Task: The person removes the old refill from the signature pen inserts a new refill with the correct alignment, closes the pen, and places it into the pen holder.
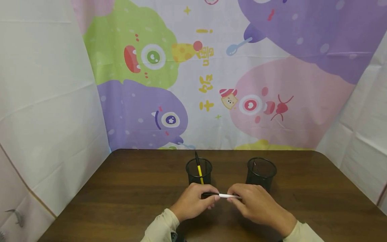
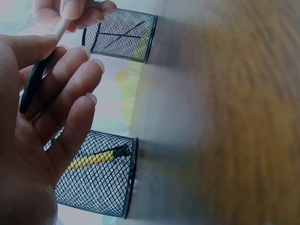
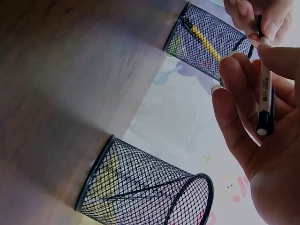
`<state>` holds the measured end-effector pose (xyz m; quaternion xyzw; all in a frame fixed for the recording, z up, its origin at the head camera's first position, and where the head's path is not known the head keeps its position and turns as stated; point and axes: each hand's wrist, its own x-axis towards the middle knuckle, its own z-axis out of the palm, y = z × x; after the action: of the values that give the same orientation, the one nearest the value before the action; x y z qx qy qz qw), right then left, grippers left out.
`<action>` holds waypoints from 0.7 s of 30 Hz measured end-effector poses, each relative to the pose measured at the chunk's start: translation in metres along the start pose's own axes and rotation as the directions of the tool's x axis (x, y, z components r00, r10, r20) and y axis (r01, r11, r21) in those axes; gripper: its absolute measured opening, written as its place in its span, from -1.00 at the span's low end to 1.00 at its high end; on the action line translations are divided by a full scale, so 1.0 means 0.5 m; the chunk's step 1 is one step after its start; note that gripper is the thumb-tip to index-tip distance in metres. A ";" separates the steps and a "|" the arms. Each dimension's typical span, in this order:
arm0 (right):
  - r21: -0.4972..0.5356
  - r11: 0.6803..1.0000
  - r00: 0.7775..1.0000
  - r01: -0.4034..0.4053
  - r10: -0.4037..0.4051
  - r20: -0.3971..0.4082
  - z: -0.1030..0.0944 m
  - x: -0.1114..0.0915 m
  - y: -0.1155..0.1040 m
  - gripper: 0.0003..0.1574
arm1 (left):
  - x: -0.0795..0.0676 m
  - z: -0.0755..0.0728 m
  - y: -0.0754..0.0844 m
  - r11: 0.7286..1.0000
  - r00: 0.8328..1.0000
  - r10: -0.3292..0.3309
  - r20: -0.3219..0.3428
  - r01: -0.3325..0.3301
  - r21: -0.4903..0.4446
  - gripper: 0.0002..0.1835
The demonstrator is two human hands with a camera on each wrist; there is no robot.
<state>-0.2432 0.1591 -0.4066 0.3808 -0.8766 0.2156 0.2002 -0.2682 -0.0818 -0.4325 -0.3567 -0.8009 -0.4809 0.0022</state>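
Both hands hold a slim pen (image 1: 224,195) level between them above the table. My left hand (image 1: 193,201) pinches its black end between thumb and fingers, the other fingers loosely bent in the left wrist view. My right hand (image 1: 258,204) pinches the white part, where the right wrist view shows printed text, a dark clip and a dark end on the barrel (image 3: 265,89). Just beyond the left hand, a black mesh pen holder (image 2: 93,192) contains a yellow and black pen (image 1: 200,171) leaning against its rim.
A second black mesh holder (image 1: 257,179) stands farther right, behind the right hand. Both are on a dark brown wooden table (image 1: 121,188). A cartoon-printed cloth (image 1: 193,127) hangs behind the table, with white cloth panels (image 1: 51,84) at the sides.
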 end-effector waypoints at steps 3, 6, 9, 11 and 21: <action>0.000 1.000 1.000 -0.004 0.004 0.000 0.001 0.000 0.000 -0.83 | 0.000 0.000 0.000 1.000 1.000 -0.002 -0.001 0.002 0.004 -0.83; 0.006 1.000 1.000 -0.004 0.004 0.003 0.001 0.001 0.000 -0.82 | 0.000 0.000 0.000 1.000 1.000 0.005 -0.003 -0.005 0.003 -0.84; 0.009 1.000 1.000 -0.004 0.004 0.006 0.001 0.001 0.000 -0.84 | 0.000 0.000 0.000 1.000 1.000 0.018 -0.005 -0.018 0.002 -0.85; 0.013 1.000 1.000 -0.003 0.003 0.005 0.001 0.001 -0.001 -0.87 | 0.000 -0.001 0.002 1.000 1.000 0.022 -0.004 -0.022 -0.003 -0.85; 0.009 1.000 1.000 0.004 -0.004 0.015 0.003 -0.002 0.000 -0.82 | -0.001 0.000 0.002 1.000 1.000 0.023 -0.004 -0.023 -0.011 -0.83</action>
<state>-0.2428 0.1588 -0.4085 0.3852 -0.8763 0.2162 0.1923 -0.2672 -0.0819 -0.4316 -0.3651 -0.7941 -0.4859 0.0072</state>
